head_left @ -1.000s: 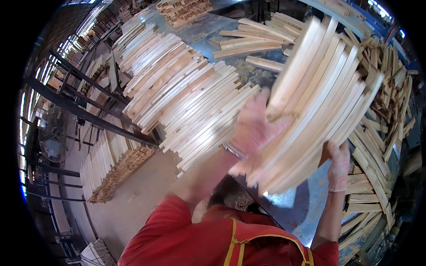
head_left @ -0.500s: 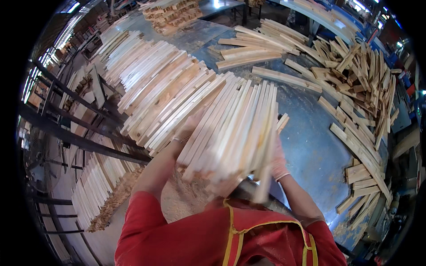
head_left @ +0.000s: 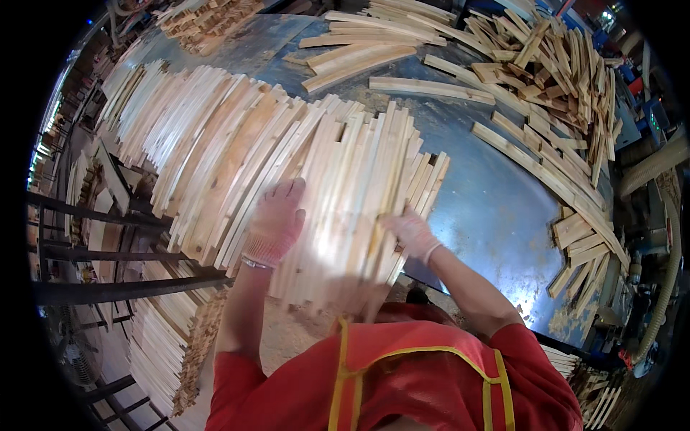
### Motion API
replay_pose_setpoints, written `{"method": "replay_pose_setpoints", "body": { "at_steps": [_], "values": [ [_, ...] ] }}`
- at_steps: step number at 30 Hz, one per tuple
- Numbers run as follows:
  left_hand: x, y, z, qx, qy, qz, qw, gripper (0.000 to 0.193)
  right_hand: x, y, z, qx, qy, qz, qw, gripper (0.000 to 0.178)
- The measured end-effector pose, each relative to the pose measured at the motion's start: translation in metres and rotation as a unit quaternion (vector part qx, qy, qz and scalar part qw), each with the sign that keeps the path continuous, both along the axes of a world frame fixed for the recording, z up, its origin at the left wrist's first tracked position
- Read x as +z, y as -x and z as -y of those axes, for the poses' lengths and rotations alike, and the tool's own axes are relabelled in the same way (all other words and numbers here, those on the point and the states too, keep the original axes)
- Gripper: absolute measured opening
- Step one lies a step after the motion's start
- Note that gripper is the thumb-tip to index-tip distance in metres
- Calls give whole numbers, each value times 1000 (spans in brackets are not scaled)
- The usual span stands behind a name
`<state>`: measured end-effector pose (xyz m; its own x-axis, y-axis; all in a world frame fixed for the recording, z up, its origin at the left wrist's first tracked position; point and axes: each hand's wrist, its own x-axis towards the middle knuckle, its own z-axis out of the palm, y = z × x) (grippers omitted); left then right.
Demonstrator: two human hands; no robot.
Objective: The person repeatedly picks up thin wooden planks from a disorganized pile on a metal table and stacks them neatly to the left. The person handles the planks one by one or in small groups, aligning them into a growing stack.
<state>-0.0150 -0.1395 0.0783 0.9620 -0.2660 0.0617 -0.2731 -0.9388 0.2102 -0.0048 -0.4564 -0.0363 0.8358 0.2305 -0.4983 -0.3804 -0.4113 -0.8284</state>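
A broad row of pale wooden strips (head_left: 345, 165) lies side by side at the near edge of a metal-topped table, their near ends blurred. My left hand (head_left: 277, 223), in a pinkish knit glove, is at the left side of this bunch, its fingers stretched out together and pointing away from me. Also gloved, my right hand (head_left: 411, 233) rests on the strips near the right side, fingers pointing left across them and slightly blurred. Neither hand is wrapped round a strip. A few strips (head_left: 431, 179) lie to the right, beyond that hand.
More strips (head_left: 208, 144) continue leftward along the table (head_left: 489, 244). Longer loose boards (head_left: 431, 90) lie farther back, with a jumbled heap of offcuts (head_left: 560, 79) at the far right. Dark metal bars (head_left: 108, 291) stand left, near a lower stack of strips (head_left: 162, 337).
The raised, blurred bunch of strips has come down onto the table beside the row. Both hands have moved from its sides onto its top. The view has shifted to the right.
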Motion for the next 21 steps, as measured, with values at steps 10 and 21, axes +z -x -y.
{"method": "replay_pose_setpoints", "body": {
  "at_steps": [10,21],
  "values": [
    [-92,29,145,42,-66,82,994,66,3,-47,61,267,-19,22,963,55],
    [-93,32,147,89,-131,57,986,52,-4,-158,562,68,660,39,747,107]
  ]
}}
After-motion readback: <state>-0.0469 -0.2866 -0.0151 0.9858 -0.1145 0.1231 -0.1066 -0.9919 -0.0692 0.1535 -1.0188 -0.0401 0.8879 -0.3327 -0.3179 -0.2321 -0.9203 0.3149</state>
